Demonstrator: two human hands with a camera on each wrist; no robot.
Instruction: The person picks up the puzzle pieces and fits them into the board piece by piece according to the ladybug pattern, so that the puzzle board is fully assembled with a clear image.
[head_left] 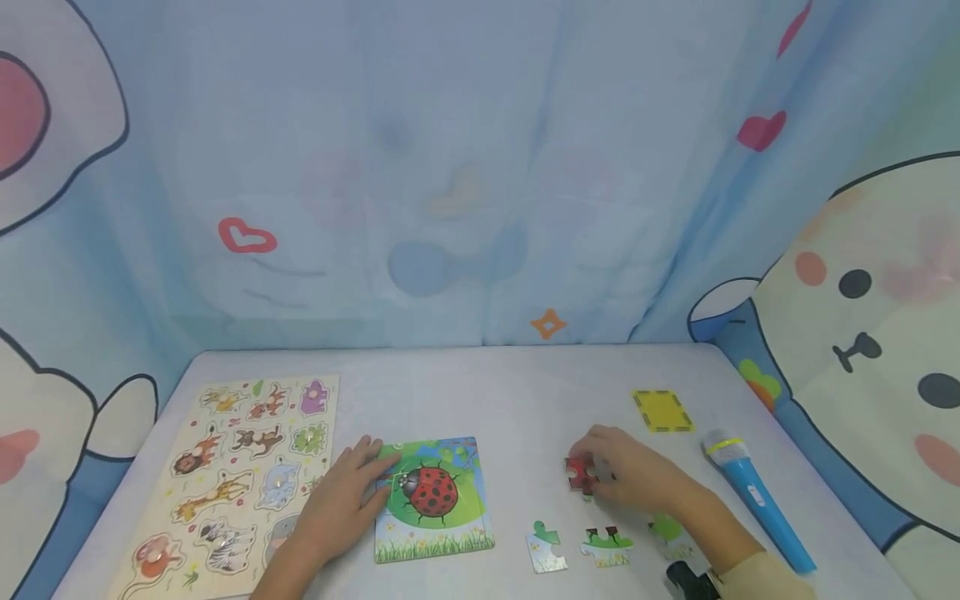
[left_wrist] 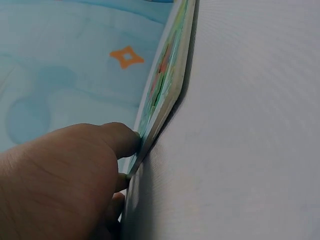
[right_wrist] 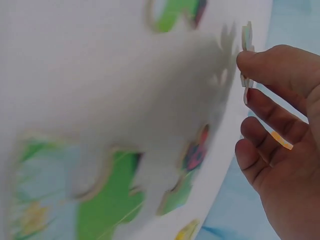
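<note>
A ladybird puzzle board lies flat near the table's front. My left hand rests on its left edge with the fingers laid flat. In the left wrist view the fingertips press against the board's rim. To the right, my right hand pinches a red puzzle piece just above the table. The right wrist view shows that piece edge-on between the thumb and the fingers. Three loose pieces lie in front of the right hand.
An animal peg-puzzle board lies at the left of the table. A yellow card and a blue toy microphone lie at the right. Printed curtain walls close in the table at the back and sides.
</note>
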